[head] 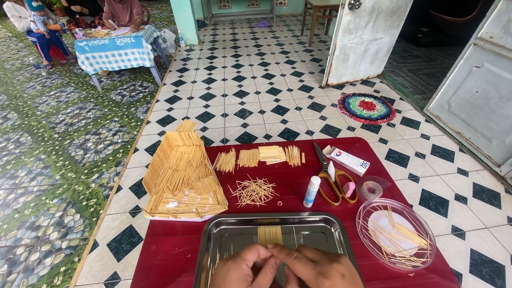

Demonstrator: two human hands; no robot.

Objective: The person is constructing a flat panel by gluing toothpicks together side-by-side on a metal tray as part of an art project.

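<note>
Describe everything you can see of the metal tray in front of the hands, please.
The metal tray is rectangular, shiny steel, with a raised rim and rounded corners. It lies flat on the red table, at its near edge. A row of thin wooden sticks lies side by side in its middle, with a few loose ones nearby. The left hand and right hand rest over its near part.

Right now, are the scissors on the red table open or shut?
Shut. The scissors lie flat on the red table, blades together in one point, yellow handles side by side.
</note>
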